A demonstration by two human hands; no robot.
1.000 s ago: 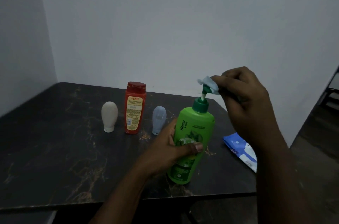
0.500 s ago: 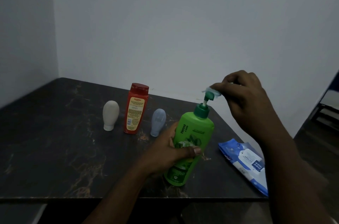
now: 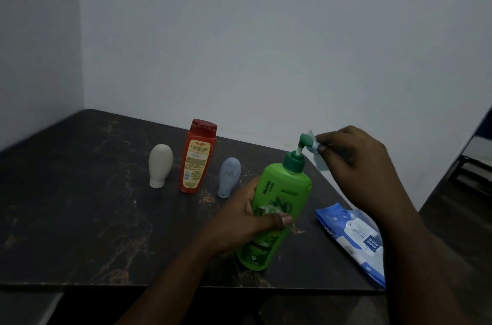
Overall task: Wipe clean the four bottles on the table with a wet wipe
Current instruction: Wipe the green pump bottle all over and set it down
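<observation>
A green pump bottle (image 3: 282, 197) stands tilted on the dark marble table (image 3: 80, 218). My left hand (image 3: 242, 220) grips its body, thumb across the label. My right hand (image 3: 354, 162) pinches a pale wet wipe (image 3: 316, 154) against the dark green pump head (image 3: 304, 139). Behind, in a row, stand a cream squeeze bottle (image 3: 160, 165) on its cap, a red bottle (image 3: 198, 157) with a yellow label, and a pale blue squeeze bottle (image 3: 229, 177) on its cap.
A blue and white wet wipe pack (image 3: 354, 236) lies at the table's right front corner, partly over the edge. White walls close in behind and to the left. Something dark stands on the floor at far right.
The wipe has slid from the top of the pump head to its right side and hangs lower. The view has shifted slightly; my left hand keeps its hold on the bottle.
</observation>
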